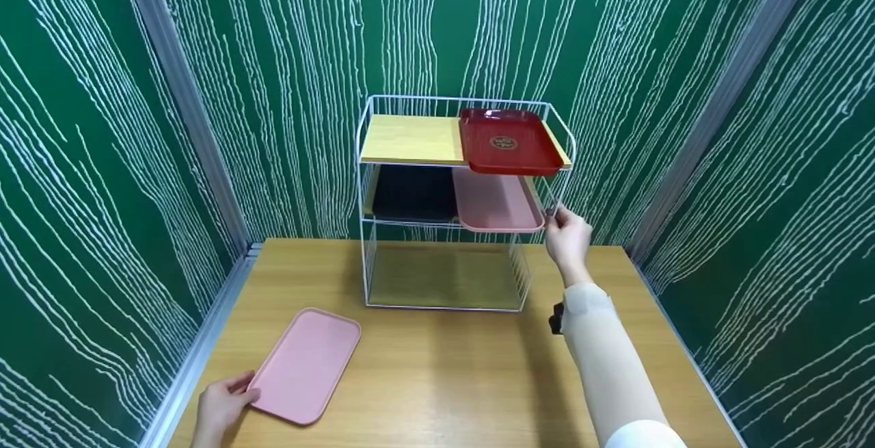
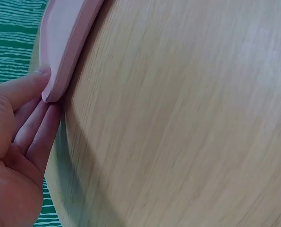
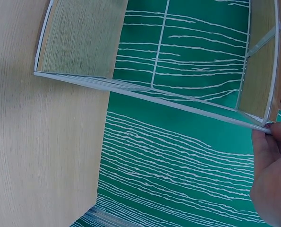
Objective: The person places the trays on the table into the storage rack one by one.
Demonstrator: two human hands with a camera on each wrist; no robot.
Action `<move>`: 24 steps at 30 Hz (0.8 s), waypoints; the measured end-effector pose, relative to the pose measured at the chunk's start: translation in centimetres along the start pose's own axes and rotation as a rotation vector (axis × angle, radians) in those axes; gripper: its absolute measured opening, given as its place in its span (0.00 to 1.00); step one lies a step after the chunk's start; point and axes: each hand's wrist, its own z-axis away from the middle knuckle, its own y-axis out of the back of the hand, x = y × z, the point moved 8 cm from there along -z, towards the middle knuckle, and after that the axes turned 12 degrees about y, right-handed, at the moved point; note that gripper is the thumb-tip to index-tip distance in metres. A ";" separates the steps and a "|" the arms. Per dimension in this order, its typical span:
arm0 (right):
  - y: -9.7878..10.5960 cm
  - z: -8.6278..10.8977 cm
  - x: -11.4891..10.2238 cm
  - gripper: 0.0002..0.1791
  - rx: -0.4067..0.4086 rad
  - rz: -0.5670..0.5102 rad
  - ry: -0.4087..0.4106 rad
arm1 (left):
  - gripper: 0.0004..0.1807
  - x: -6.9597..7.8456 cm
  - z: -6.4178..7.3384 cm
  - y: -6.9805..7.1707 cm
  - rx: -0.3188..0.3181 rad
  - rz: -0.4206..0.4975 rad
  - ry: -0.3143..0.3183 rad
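A pink tray (image 1: pixel 306 366) lies at the table's front left. My left hand (image 1: pixel 222 403) pinches its near-left corner, thumb on top and fingers beneath, as the left wrist view of this tray (image 2: pixel 67 42) shows. My right hand (image 1: pixel 569 236) reaches to the right side of a white wire rack (image 1: pixel 361 243) with wooden shelves. In the right wrist view, the thumb and fingers of that hand (image 3: pixel 272 175) pinch the rack's wire frame (image 3: pixel 192 109) by the middle shelf. Close beside this grip, a second pink tray (image 1: pixel 499 202) rests on the middle shelf, its front edge jutting out.
A black tray (image 1: pixel 413 193) sits left of the pink one on the middle shelf. The top shelf (image 1: pixel 413 139) bears a dark red tray (image 1: pixel 509 150) at its right, overhanging the front. Green walls (image 1: pixel 437 31) with white lines surround the wooden table (image 1: pixel 437 379).
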 end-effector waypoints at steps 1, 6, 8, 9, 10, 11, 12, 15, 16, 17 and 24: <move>0.0 0.0 -0.1 0.13 0.003 0.002 0.005 | 0.26 -0.1 0.0 0.0 -0.001 0.001 0.006; 0.1 0.1 -0.1 0.12 0.008 0.002 0.006 | 0.25 -0.1 0.1 0.1 0.005 -0.012 0.030; 0.1 0.1 -0.1 0.11 0.003 -0.003 -0.001 | 0.24 0.1 0.0 0.0 0.008 -0.015 0.035; 0.2 0.0 -0.1 0.11 0.001 -0.002 -0.004 | 0.24 0.2 -0.1 0.0 0.008 -0.010 0.037; 0.2 0.1 0.0 0.11 -0.002 -0.002 -0.008 | 0.23 0.3 -0.1 0.0 0.007 -0.004 0.040; 0.2 0.1 0.1 0.11 -0.004 -0.002 -0.013 | 0.23 0.3 -0.2 -0.1 0.003 0.009 0.044; 0.2 0.1 0.1 0.11 -0.008 -0.004 -0.015 | 0.23 0.4 -0.3 -0.2 0.002 0.019 0.044; 0.2 0.1 0.2 0.11 -0.012 -0.006 -0.017 | 0.22 0.7 -0.2 -0.2 0.015 0.022 0.038; 0.2 0.1 0.1 0.11 -0.011 -0.009 -0.016 | 0.21 0.7 -0.2 -0.1 0.023 0.013 0.037; 0.2 0.1 0.1 0.11 -0.010 -0.011 -0.014 | 0.21 0.8 -0.2 -0.1 0.032 -0.001 0.035; 0.0 0.2 0.0 0.15 -0.006 -0.032 -0.021 | 0.20 0.6 -0.2 0.4 0.057 -0.058 0.063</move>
